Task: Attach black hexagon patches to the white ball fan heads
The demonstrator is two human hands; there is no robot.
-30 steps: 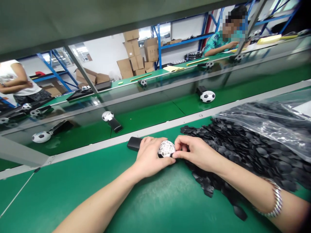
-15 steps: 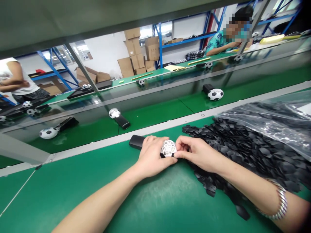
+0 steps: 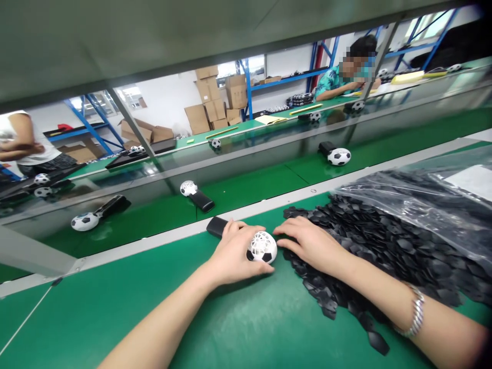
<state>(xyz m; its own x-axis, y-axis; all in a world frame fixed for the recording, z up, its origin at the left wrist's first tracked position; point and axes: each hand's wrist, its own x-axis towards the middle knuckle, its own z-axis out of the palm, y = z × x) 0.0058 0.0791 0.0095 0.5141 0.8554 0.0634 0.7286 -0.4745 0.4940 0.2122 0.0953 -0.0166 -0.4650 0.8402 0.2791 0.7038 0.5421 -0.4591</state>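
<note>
My left hand (image 3: 236, 251) is wrapped around a football-shaped piece with a black handle. Its white ball head (image 3: 263, 247) has an open lattice on top and black patches along the lower side. The black handle (image 3: 216, 226) sticks out beyond my fingers toward the metal rail. Just right of the ball, my right hand (image 3: 303, 241) is apart from it, thumb and fingers parted, with nothing visible between them. Under and beside that hand spreads a heap of small black plastic patches (image 3: 369, 230).
A clear plastic bag (image 3: 418, 205) lies over the heap. Beyond the metal rail (image 3: 246, 211), a green conveyor belt (image 3: 265, 177) carries more ball pieces, including a patched one (image 3: 339, 156) and a lattice-topped one (image 3: 188, 188). One person (image 3: 346, 77) sits across the line; another (image 3: 26, 138) stands left.
My right hand has come away from the ball and its fingers have parted. The ball, still in my left hand, has turned slightly, showing more black patches. The view has shifted a little.
</note>
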